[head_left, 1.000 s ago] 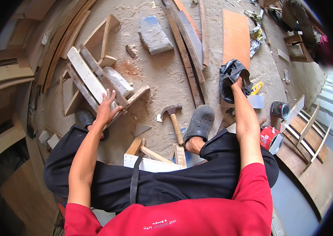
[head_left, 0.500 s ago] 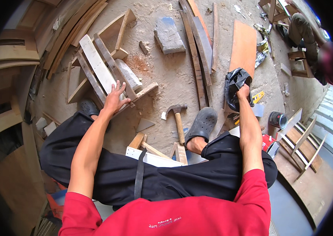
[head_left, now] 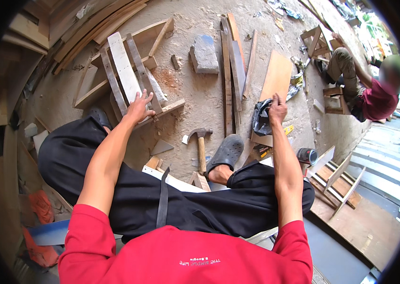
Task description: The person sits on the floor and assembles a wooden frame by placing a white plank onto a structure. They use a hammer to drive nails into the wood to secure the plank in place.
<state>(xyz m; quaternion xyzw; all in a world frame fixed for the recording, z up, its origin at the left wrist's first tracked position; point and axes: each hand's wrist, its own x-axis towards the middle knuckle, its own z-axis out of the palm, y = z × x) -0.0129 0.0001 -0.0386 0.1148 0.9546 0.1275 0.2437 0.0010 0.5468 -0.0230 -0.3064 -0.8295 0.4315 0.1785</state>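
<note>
My left hand (head_left: 138,110) lies with its fingers spread on the near end of a white board (head_left: 123,66). That board is part of a wooden frame (head_left: 139,61) of several pieces, tilted on the ground. On the right, my right hand (head_left: 278,110) is at the edge of a crumpled black plastic bag (head_left: 261,119). Its fingers are drawn together; whatever they may hold is too small to make out. A claw hammer (head_left: 201,146) with a wooden handle lies between my feet, beside a grey clog (head_left: 227,151).
Long wooden strips (head_left: 230,75) and a grey block (head_left: 204,54) lie ahead. An orange-brown board (head_left: 275,75) is beyond the bag. A paint can (head_left: 307,155) stands to the right, near a slatted wooden piece (head_left: 339,180). Another person (head_left: 375,94) sits at the far right.
My right hand has come up out of the black bag to its rim, fingers together. My left hand stays on the white board. The view has shifted, bringing the other person further in.
</note>
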